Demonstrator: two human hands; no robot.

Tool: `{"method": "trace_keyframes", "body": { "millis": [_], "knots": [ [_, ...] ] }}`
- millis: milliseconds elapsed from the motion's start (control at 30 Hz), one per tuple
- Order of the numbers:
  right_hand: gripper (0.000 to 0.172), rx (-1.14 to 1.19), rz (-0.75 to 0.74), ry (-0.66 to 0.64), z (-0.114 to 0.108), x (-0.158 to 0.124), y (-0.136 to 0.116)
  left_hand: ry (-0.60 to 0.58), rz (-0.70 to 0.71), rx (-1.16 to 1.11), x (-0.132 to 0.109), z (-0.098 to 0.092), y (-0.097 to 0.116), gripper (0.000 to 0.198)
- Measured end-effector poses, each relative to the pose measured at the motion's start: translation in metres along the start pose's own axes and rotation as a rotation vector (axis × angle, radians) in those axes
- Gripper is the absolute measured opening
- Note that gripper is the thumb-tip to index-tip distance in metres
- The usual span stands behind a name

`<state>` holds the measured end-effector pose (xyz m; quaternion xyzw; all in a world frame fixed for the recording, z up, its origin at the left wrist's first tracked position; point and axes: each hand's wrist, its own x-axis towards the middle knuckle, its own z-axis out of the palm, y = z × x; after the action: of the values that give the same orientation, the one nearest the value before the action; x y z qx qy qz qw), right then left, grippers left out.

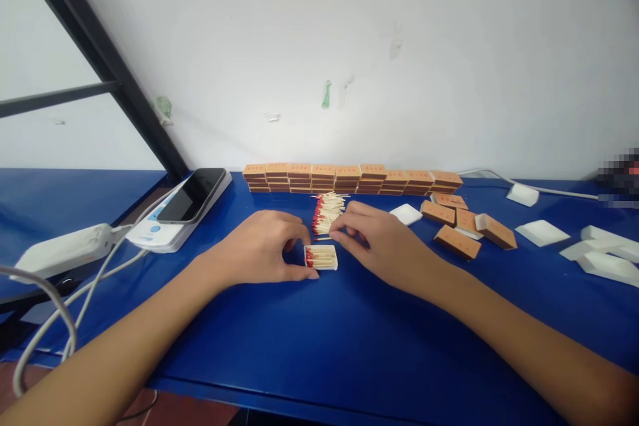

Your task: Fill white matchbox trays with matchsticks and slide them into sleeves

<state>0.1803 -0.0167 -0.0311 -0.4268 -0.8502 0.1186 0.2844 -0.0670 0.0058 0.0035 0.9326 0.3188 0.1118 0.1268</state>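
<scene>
A small white matchbox tray (328,266) lies on the blue table with several red-tipped matches (322,257) in it, heads to the left. The thumb and fingers of my left hand (264,246) are curved around the tray's left end, gripping it. Just behind the tray is a loose pile of matches (327,213), heads mostly to the left. My right hand (367,233) is at the pile's near right side, its thumb and forefinger pinched at the plain end of a single match (323,239).
Stacked matchboxes (324,178) form a row against the wall. To the right lie loose matchbox sleeves (456,241) and white trays (542,233). On the left are a phone (192,196) on a white device (160,229), a power strip (64,249) and cables (94,293).
</scene>
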Motion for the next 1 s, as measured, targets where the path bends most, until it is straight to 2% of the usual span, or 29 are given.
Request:
{"method": "trace_keyframes", "body": {
  "millis": [200,767,1000],
  "knots": [
    [0.014,-0.056,-0.021,-0.044,0.006,0.003,0.018,0.000,-0.010,0.008,-0.001,0.000,0.001,0.040],
    [0.022,-0.121,-0.035,-0.063,0.013,0.002,0.014,-0.005,-0.013,0.006,0.000,-0.002,0.004,0.038],
    [0.013,-0.059,-0.019,-0.063,0.011,0.003,0.012,0.000,-0.003,0.001,0.000,-0.002,0.002,0.038]
  ]
}}
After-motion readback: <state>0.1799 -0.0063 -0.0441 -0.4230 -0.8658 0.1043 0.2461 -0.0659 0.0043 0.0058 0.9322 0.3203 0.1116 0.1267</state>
